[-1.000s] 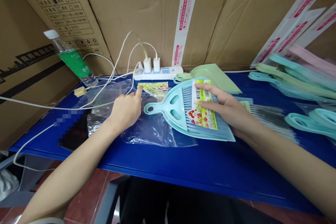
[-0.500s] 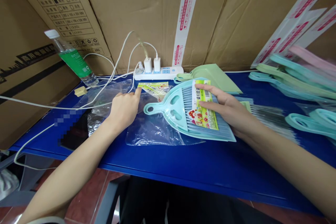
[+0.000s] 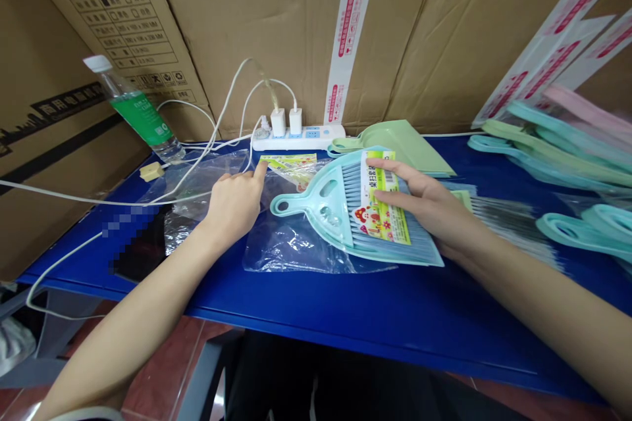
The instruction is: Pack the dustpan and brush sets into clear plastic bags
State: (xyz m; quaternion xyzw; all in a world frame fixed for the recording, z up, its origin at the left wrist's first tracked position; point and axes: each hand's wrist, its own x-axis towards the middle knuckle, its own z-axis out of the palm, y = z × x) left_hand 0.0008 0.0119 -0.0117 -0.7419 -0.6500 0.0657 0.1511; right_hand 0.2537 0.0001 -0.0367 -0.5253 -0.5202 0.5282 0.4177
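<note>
A light-blue dustpan [image 3: 328,210] with a grey-blue brush [image 3: 353,200] lying in it sits on clear plastic film [image 3: 291,250]. Across the bristles is a yellow-green label [image 3: 380,210] with a mushroom picture. My right hand [image 3: 429,204] grips the set at its right side, fingers over the label and bristles. To the left, my left hand [image 3: 236,204] has its index finger stretched out, its tip at the edge of loose yellow labels [image 3: 291,164]; the other fingers are curled, their undersides hidden.
A white power strip [image 3: 299,138] with chargers and cables stands against the cardboard. A bottle [image 3: 141,115] leans at the left. Behind is a green dustpan [image 3: 399,145]; a grey brush [image 3: 513,223] and several wrapped dustpans [image 3: 567,145] lie at the right.
The clear film beneath the dustpan has shifted slightly to the right. Both hands and the dustpan set have barely moved.
</note>
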